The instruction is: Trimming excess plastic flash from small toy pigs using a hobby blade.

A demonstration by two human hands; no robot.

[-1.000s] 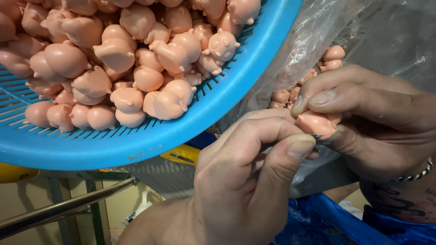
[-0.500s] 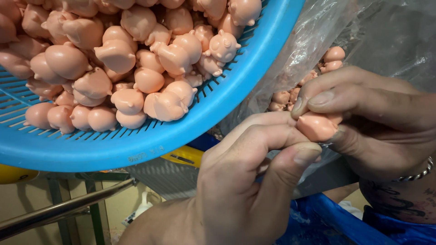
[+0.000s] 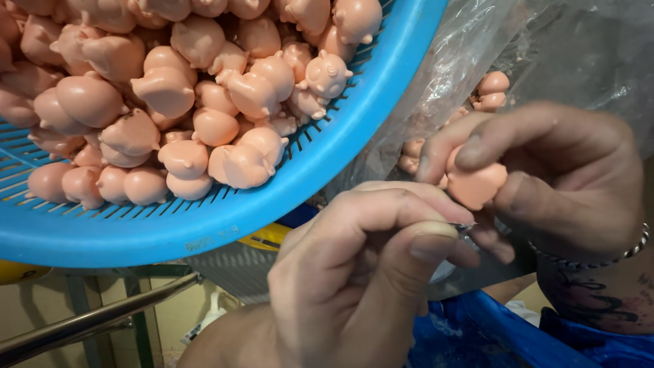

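Far left, a round blue plastic basket w/ slotted sides (image 3: 204,235) sits tilted and fills most of the top of the view; it's heaped w/ small pink soft-looking animal figurines (image 3: 204,102), rounded bodies w/ little ears and stubby legs, piled loosely against each other and against the rim. Below the basket, a grey metal bar (image 3: 88,324) runs diagonally, and a bit of yellow plastic (image 3: 269,235) peeks out under the rim. Centre-low, the left hand (image 3: 354,286) comes up from the bottom edge, thumb and forefinger pinched narrow on a small thin metal tool (image 3: 464,226), prob. a blade or tip, too small to tell which; only its end shows, just beside the piece in the other hand. To the right, the right hand (image 3: 565,184) has its grip closed on one pink figurine (image 3: 477,184), forefinger over the top, thumb under, other fingers curled behind. A metal bracelet (image 3: 613,253) sits on that wrist. Behind the hands, a clear crinkled plastic bag (image 3: 477,61) holds a few more pink pieces (image 3: 490,92). Bottom right, blue fabric or sheeting (image 3: 477,334). Judging by looks, the held figurine is light, hollow or rubbery, gives a little under pressure, smooth and maybe a bit slippery; best held round the fat body, not by the ears or legs, which look thin and apt to bend.
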